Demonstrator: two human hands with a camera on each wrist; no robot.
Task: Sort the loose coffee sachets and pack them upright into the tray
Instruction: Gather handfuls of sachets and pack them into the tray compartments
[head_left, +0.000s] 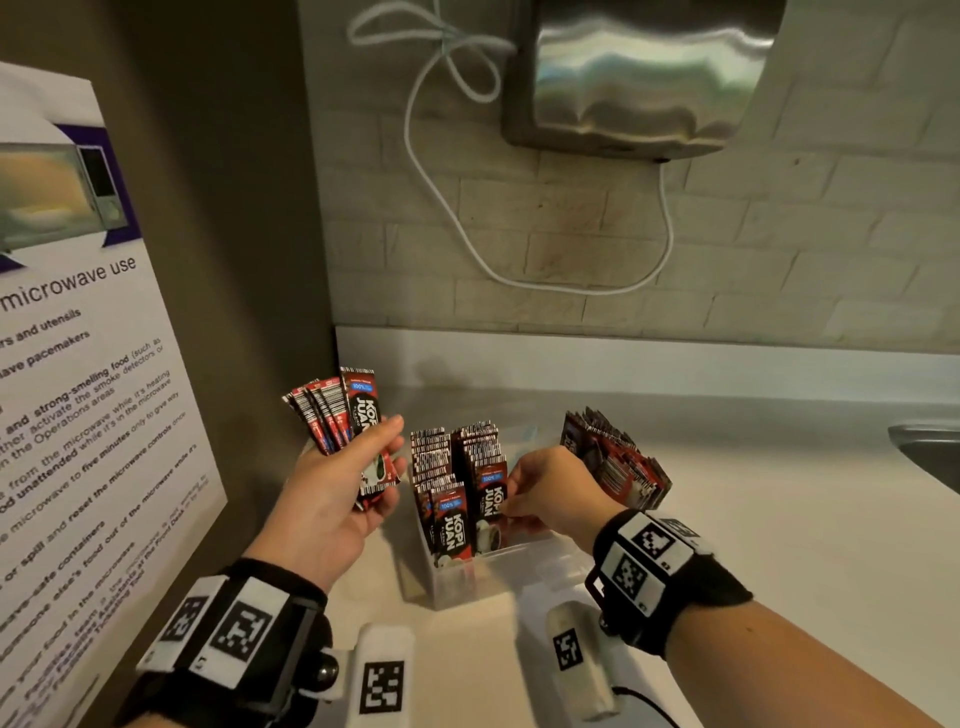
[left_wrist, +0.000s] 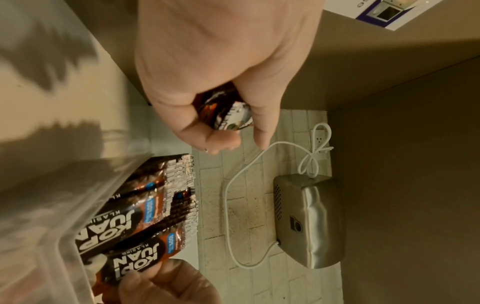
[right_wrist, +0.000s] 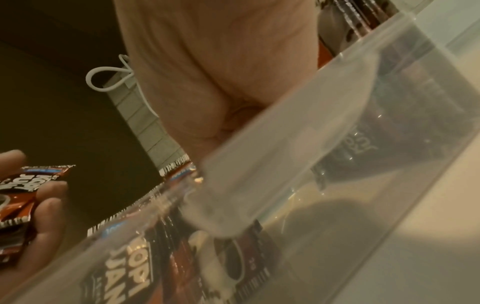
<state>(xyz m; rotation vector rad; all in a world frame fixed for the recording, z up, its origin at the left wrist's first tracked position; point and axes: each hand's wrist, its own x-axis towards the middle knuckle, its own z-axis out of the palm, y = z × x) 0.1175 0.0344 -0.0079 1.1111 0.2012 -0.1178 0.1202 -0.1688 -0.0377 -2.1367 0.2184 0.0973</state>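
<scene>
Right hand (head_left: 553, 491), fingers curled, pinches a sachet (head_left: 491, 512) upright into the clear tray (head_left: 524, 577) on the counter, already holding two standing rows, while the raised left hand (head_left: 332, 493) grips a fanned bunch (head_left: 337, 410) and another stack (head_left: 615, 460) waits behind.

Pale brick-pattern wall (head_left: 779, 249) straight ahead at twelve o'clock, a steel hand dryer (head_left: 639, 73) mounted high on it, its white cord (head_left: 452, 213) looping down beneath. Microwave-use poster (head_left: 78, 338) on the brown side panel (head_left: 234, 182) at nine o'clock. White countertop (head_left: 779, 519) below, a sink edge (head_left: 930, 452) at three o'clock. Warm, dim light.
</scene>
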